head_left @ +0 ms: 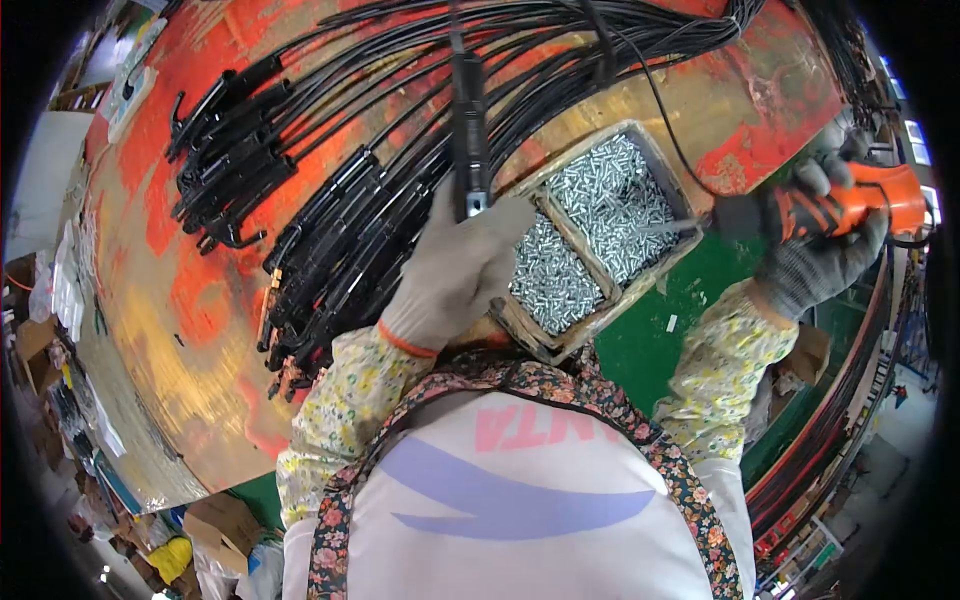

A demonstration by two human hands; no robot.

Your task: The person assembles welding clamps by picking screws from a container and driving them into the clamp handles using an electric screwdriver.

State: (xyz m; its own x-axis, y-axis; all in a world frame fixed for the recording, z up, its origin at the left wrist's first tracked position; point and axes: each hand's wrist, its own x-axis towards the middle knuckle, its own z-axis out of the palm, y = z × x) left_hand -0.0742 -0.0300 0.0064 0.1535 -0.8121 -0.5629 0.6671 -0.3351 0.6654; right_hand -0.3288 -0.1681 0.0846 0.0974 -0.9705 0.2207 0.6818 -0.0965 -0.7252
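Right hand (815, 270) wraps driver (880, 200), its bit (662, 227) over screws (605, 190) at the box's (522, 332) right.
Left hand (450, 270), left of the box, is closed on a black part (469, 130); likely a screw pickup, next calling for a steady bit.

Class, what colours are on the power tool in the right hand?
Orange and black: the power tool shows best in the head view.

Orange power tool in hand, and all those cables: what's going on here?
A person's gloved right hand holds the orange power tool, its tip over a divided tray of small silvery fasteners. The gloved left hand holds a black part. Many black cables lie across the table.
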